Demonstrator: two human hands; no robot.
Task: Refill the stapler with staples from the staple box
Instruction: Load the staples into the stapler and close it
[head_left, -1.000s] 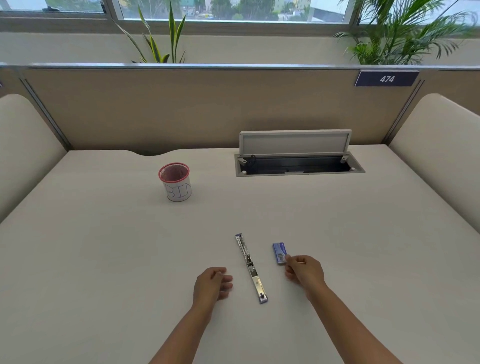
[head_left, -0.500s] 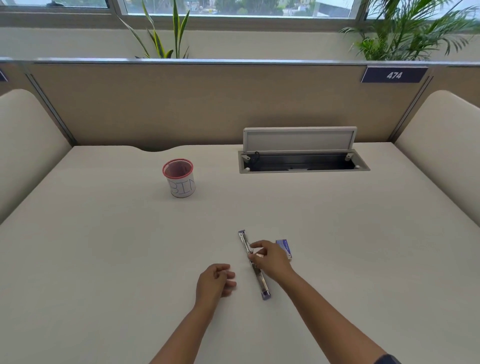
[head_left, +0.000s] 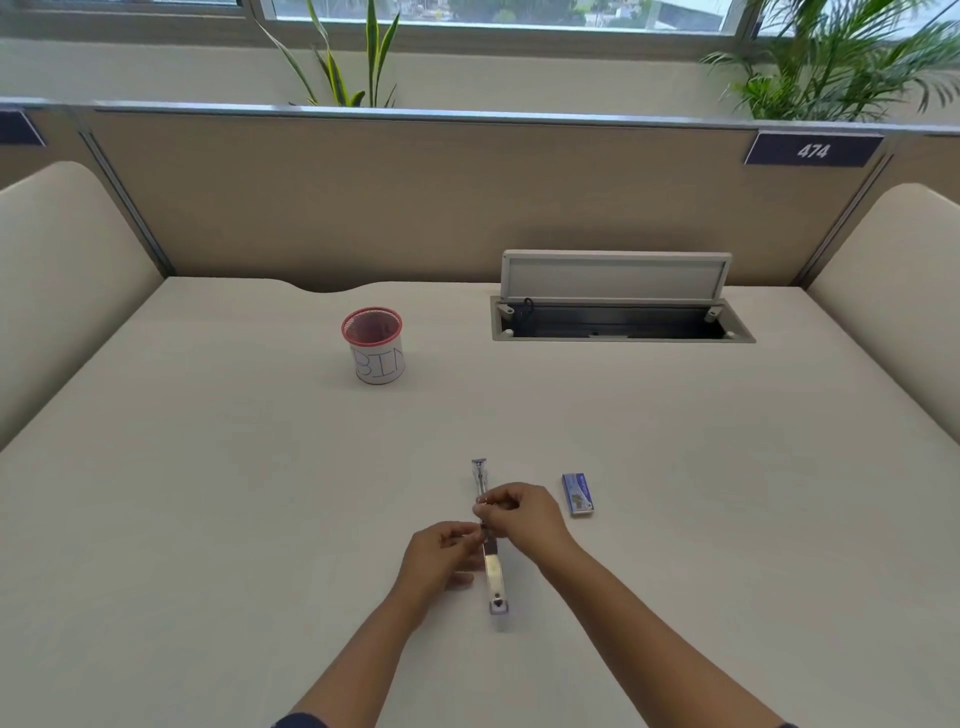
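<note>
The stapler (head_left: 491, 558) is seen lying opened out flat, in a long thin line, on the pale surface (head_left: 208, 493), nearer the front edge than the back and about midway between the left and right edges; its chrome end is turned toward the front edge and its narrower end toward the back edge. The right hand (head_left: 522, 514) is held over the middle of the stapler, its fingertips (head_left: 485, 501) pinched narrowly at the rail; whether a strip of staples is held in that grip cannot be told, the detail being too small. The left hand (head_left: 441, 556) is placed just beside the stapler on its left, the fingers curled in and the tips brought against the rail close under the right hand; its grip is narrow, and whether the stapler is actually clasped cannot be told. The staple box (head_left: 577, 493), small and blue, is left lying flat on the surface just to the right of the right hand, apart from it. A red-rimmed mesh cup (head_left: 374, 345) with a white label marked "BIN" is set upright toward the back edge, left of centre; a cable hatch (head_left: 618, 301) with its lid raised is let into the surface at the back edge, right of centre.
</note>
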